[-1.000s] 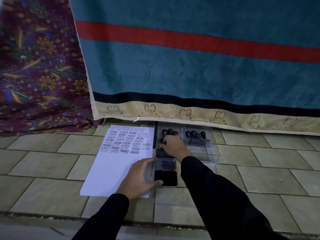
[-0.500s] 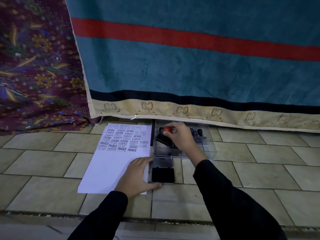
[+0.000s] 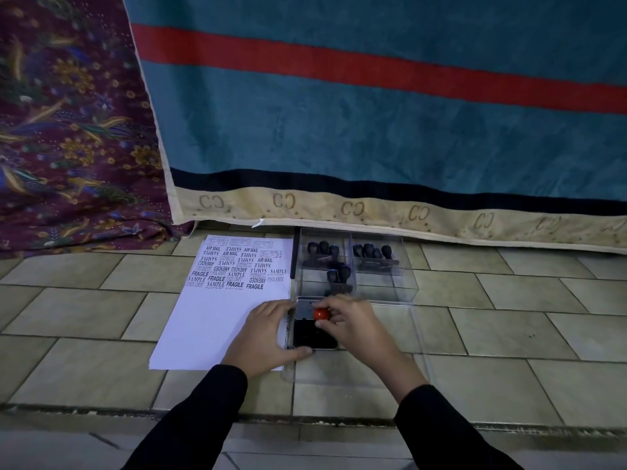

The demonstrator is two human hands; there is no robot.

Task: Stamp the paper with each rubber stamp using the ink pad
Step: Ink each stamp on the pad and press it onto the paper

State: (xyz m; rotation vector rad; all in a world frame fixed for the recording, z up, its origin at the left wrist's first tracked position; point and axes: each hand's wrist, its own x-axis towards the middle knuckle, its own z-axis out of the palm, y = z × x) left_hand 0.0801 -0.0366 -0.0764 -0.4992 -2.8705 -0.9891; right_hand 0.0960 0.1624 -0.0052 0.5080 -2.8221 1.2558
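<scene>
A white paper [image 3: 217, 320] lies on the tiled floor, its far half covered with black stamped words. To its right sits the open ink pad [image 3: 314, 337], black pad near me, lid [image 3: 303, 307] folded back. My right hand [image 3: 353, 329] grips a rubber stamp with a red knob [image 3: 321, 313] and holds it over the pad. My left hand [image 3: 263, 335] rests flat on the paper's right edge, thumb against the ink pad's near corner. Beyond the pad a clear plastic box [image 3: 403, 286] holds several dark-handled stamps [image 3: 327, 254].
A teal blanket [image 3: 373, 130] with a red stripe hangs right behind the box and paper. Purple patterned cloth [image 3: 68, 130] hangs at the left. A clear lid [image 3: 420, 354] lies on the floor to the right of the ink pad.
My right hand lifted the red-knobbed stamp out of the clear box and brought it toward me, over the ink pad. My left hand stayed on the paper.
</scene>
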